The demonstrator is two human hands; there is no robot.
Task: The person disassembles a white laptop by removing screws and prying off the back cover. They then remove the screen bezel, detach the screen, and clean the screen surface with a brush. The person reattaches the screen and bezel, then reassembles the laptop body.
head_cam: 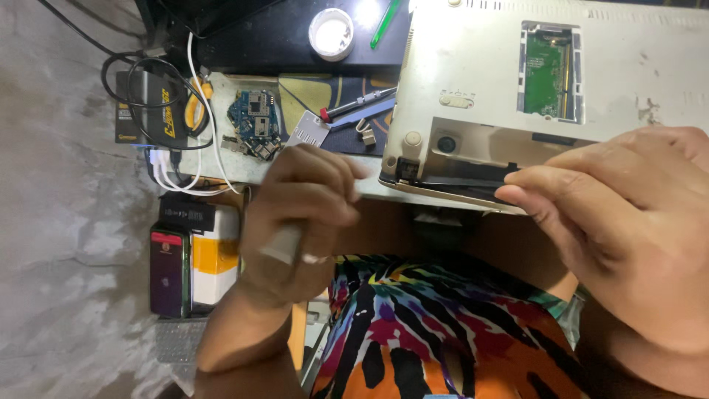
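Upturned white laptop base [473,66], memory hatch at 1 o'clock already uncovered. Right hand [613,214] pinches its black front edge; left hand [299,214] fisted around a blurred pale tool [284,242] at 8 o'clock, casing not yet off.

On the worktop [236,166] lies a blue circuit board [255,122], beside it a small metal plate [309,131] and a screwdriver [354,106] with a red collar. A white round cap [331,33] and a green pen [385,22] rest on the black mat [273,44]. Black and white cables [177,111] curl at the left. Below stands a dark phone [170,271] against a white and yellow box [216,262].
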